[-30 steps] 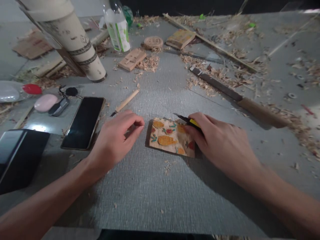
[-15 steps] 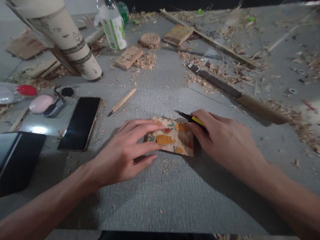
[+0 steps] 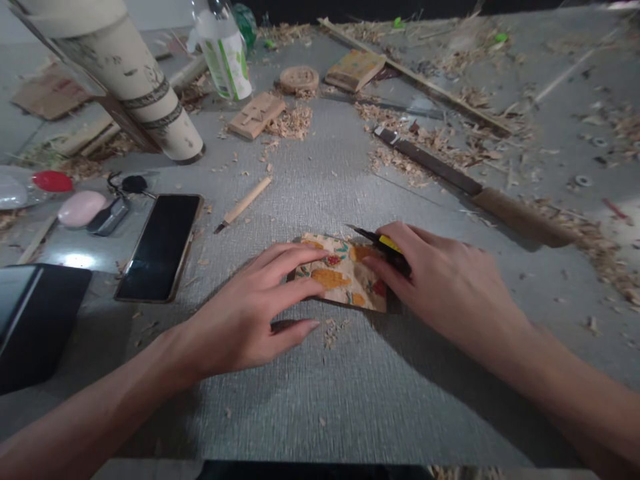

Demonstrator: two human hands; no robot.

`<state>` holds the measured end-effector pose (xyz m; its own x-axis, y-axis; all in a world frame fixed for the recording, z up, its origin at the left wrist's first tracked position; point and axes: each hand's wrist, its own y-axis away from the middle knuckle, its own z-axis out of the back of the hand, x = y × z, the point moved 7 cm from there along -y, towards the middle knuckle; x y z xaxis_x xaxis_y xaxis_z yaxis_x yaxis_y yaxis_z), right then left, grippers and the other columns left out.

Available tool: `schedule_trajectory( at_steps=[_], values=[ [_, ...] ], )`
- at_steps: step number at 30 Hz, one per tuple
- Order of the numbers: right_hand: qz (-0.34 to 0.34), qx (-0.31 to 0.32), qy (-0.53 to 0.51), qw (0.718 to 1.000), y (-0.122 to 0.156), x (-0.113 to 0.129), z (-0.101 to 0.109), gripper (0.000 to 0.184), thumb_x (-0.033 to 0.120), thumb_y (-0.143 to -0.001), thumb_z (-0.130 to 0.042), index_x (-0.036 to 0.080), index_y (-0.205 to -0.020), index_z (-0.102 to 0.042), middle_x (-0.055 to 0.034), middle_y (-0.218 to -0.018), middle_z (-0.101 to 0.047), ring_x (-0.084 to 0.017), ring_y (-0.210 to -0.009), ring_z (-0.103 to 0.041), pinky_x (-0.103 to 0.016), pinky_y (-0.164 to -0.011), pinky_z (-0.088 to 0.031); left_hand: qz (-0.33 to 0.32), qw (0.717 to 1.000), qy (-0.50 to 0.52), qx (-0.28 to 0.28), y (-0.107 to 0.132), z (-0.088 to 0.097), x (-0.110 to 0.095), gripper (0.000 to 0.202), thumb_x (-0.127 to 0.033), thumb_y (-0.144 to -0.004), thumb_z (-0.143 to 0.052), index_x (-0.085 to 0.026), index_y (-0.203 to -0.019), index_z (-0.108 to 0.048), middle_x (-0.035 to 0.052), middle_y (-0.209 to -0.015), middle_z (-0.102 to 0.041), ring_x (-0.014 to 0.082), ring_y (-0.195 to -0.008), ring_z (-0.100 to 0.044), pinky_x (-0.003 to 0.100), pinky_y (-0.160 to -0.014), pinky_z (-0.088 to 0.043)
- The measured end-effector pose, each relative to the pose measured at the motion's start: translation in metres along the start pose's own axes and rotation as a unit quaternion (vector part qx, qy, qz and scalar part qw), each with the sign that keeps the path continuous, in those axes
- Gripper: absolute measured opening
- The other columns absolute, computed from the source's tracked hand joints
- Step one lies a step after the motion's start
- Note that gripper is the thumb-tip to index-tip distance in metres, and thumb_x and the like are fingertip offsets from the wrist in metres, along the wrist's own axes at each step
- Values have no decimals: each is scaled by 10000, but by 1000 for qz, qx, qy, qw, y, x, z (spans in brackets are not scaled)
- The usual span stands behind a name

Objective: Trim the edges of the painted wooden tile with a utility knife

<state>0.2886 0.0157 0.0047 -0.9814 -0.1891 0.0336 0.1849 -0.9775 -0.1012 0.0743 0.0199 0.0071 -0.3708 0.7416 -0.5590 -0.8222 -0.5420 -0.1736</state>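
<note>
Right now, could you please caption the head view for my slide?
Left hand rests on painted wood panel; right hand holds yellow-black knife.

No lettering can be read anywhere here. The plastic bottle point(image 3: 225, 60) at the far side wears a white and green label, but its print is too small and blurred to make out. The cardboard tube point(image 3: 145, 87) leaning beside it carries dark bands and scattered small marks; whether these are drawings or characters cannot be told. The small painted wooden block point(image 3: 345, 277) shows orange, red and green motifs, with no legible letters or numbers
</note>
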Motion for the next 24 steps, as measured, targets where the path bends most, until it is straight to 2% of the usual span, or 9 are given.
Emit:
schedule_trajectory(
  at_steps=[3,7,9,12,14,17,20,22,24],
  values=[
    [-1,0,7,1000,0,0,0,295,508,-1127,-546,218,-1091,-588,-44,-924,-752,-186,-600,-603,-294,-541,-165,7,1000,9,6,-2,0,0,125,-223,-1043,-684,-223,-1158,-635,166,-1667,-558,345,-1583,-475,586,-1268,-461],
    [7,-3,23,1000,-5,-1,-1,282,485,-1144,-525,215,-1127,-602,-59,-977,-765,-194,-632,-621,-304,-545,-156,22,1000,0,-11,-3,3,3,124,-222,-1033,-684,-234,-1118,-594,149,-1538,-655,325,-1470,-583,543,-1192,-529],
    [13,-5,22,1000,-7,-1,-1,293,488,-1148,-516,212,-1133,-611,-64,-987,-766,-197,-643,-624,-304,-549,-164,46,998,-25,-25,-2,3,8,226,-236,-1017,-695,-235,-1223,-603,162,-1592,-589,350,-1480,-567,561,-1184,-532],
    [16,-8,11,1000,-9,-1,-1,300,463,-1156,-488,201,-1129,-632,-73,-985,-766,-208,-663,-632,-306,-561,-190,75,996,-50,-24,-2,-2,16,488,-266,-996,-724,-251,-1450,-545,181,-1757,-398,407,-1605,-430,628,-1253,-463],
    [11,-18,7,1000,-9,-2,1,294,425,-1158,-471,194,-1136,-652,-83,-1012,-775,-222,-690,-649,-311,-574,-214,73,996,-48,-19,-3,-5,18,581,-260,-991,-728,-273,-1522,-493,168,-1772,-392,403,-1624,-410,628,-1279,-439],
    [10,-32,-2,999,-6,-3,3,305,386,-1164,-445,190,-1159,-679,-87,-1066,-785,-241,-745,-680,-322,-589,-259,81,995,-47,-23,-5,-6,21,594,-253,-992,-715,-290,-1534,-476,155,-1680,-502,384,-1532,-516,611,-1234,-482],
    [21,-36,-19,999,-5,-3,4,331,380,-1170,-428,181,-1174,-693,-88,-1101,-785,-251,-790,-700,-334,-604,-313,113,991,-62,-33,-5,-2,22,626,-313,-937,-772,-251,-1500,-507,174,-1498,-583,395,-1364,-600,610,-1108,-547],
    [27,-37,-28,999,-4,-3,4,343,385,-1170,-428,168,-1191,-694,-100,-1119,-781,-257,-819,-710,-340,-614,-343,137,986,-84,-42,-3,0,22,735,-357,-858,-832,-238,-1504,-501,167,-1384,-598,400,-1270,-613,604,-1032,-561],
    [26,-40,-31,998,-4,-4,5,351,388,-1171,-427,163,-1199,-695,-106,-1127,-779,-257,-826,-714,-342,-615,-352,153,981,-109,-52,-1,1,20,899,-420,-809,-869,-233,-1572,-432,165,-1357,-600,408,-1236,-609,603,-1012,-548]
  ],
)
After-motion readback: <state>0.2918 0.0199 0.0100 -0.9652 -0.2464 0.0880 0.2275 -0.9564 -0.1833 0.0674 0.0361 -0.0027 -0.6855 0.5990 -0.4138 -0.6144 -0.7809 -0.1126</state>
